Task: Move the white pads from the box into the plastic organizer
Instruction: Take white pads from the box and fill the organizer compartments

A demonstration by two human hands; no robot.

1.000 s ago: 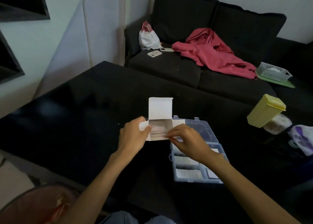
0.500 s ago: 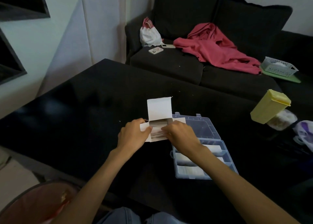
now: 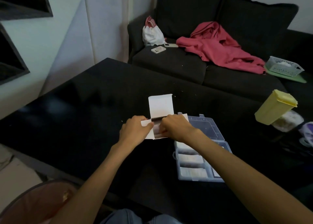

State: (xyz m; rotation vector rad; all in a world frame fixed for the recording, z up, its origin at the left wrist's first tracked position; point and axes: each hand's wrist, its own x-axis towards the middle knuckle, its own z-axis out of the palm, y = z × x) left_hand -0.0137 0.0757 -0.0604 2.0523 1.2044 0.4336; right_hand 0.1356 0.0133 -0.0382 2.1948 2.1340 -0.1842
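- I see the white cardboard box [image 3: 160,108] lying open on the black table [image 3: 84,105], its lid flap standing up at the far side and its side flaps spread.
- The left hand [image 3: 135,130] grips the box's left flap, thumb curled over the flap's edge and fingers under it.
- The right hand [image 3: 176,129] is at the box's opening, fingers curled down into it; I cannot tell whether they are pinching a pad, because the hand hides the fingertips.
- Inside the box, between my two hands, I make out a dim stack of white pads [image 3: 156,128], too shadowed to count.
- The clear plastic organizer [image 3: 203,178] sits just to the right of the box and nearer to me, lid thrown open at the far side and lying flat beside the box.
- Its compartments already hold white pads, at least three rows in the left column; the right forearm crosses over its far end.
- Well to the right of the box, a yellow lidded container [image 3: 274,108] stands tilted at the table's edge.
- Beyond the box is a dark sofa [image 3: 169,66] carrying a pink garment [image 3: 216,49], a white bag [image 3: 152,34], a phone [image 3: 158,49] and a white mesh basket [image 3: 284,66].
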